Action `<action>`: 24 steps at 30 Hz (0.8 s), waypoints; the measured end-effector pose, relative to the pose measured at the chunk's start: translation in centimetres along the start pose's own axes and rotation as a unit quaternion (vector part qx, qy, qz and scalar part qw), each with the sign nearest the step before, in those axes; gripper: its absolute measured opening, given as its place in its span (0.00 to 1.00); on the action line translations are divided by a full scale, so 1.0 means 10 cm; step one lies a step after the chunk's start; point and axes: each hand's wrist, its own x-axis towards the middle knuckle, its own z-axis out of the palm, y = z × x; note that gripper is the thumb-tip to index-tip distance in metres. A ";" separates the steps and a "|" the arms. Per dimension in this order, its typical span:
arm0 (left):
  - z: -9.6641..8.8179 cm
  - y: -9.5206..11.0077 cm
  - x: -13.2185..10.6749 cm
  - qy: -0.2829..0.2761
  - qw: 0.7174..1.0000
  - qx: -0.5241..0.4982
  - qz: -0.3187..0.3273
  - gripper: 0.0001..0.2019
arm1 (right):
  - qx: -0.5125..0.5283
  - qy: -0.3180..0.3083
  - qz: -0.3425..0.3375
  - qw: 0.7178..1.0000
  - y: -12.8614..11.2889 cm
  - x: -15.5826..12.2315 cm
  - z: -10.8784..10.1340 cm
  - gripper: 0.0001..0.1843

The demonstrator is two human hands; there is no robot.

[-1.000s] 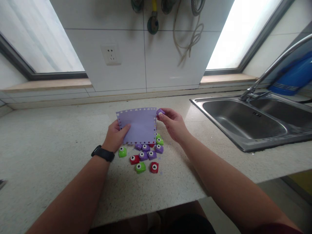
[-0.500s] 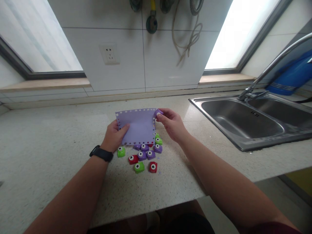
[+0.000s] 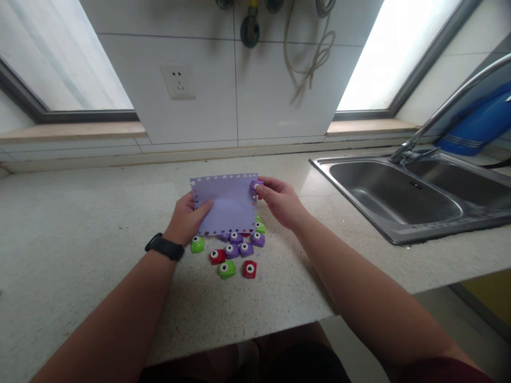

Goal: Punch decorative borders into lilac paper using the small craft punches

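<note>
**Centre of frame.** A lilac paper sheet (image 3: 227,205), roughly square, is held raised above the speckled worktop (image 3: 80,239) and tilted toward the viewer. A row of small punched cut-outs runs along all four edges, hearts among them so far as can be told. The middle of the sheet is plain.

**Hands.** The left hand (image 3: 184,221) pinches the sheet's left edge near the lower corner, thumb across the front and fingers behind. The right hand (image 3: 281,201) pinches a small purple paper punch (image 3: 254,186) between thumb and fingertips. The punch sits against the sheet's right edge, just below the upper corner. Whether the paper lies inside the punch's slot cannot be told.

**Handling (judgement).**
- The sheet looks thin and light, yet it stays flat from a grip on one edge, so it is probably light card rather than tissue.
- It would likely crease or tear along the perforated border. The safest hold is on the plain area just inside that border.
- The punch looks like hard, smooth plastic, small and light, and suited to a pinch on top and base.

**Lower centre.** Below the sheet, loose punches lie clustered on the worktop, among them a green punch (image 3: 197,244) and a red punch (image 3: 217,256). Each has a white disc on top bearing a dark shape. A black wristband (image 3: 164,247) circles the left wrist.

**Right of frame.** A steel sink (image 3: 399,197).

**Upper left of centre.** A wall socket (image 3: 178,81).
</note>
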 end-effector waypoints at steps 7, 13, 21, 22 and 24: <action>0.01 0.01 0.00 -0.006 1.000 -0.011 -0.010 0.25 | 0.032 0.000 0.023 0.999 -0.09 -0.02 0.07 0.14; 0.02 0.01 -0.01 -0.002 1.000 0.016 0.003 0.26 | 0.031 0.009 0.028 0.999 -0.11 -0.02 0.07 0.14; 0.00 0.00 -0.01 -0.003 0.999 0.033 -0.001 0.27 | 0.012 -0.005 0.028 1.000 -0.11 -0.03 0.06 0.14; 0.00 0.00 -0.01 -0.002 0.999 0.034 -0.002 0.26 | 0.011 -0.004 0.027 1.000 -0.11 -0.03 0.06 0.14; -0.01 0.00 -0.01 -0.003 0.999 0.034 -0.004 0.26 | 0.013 -0.005 0.024 1.000 -0.10 -0.02 0.06 0.13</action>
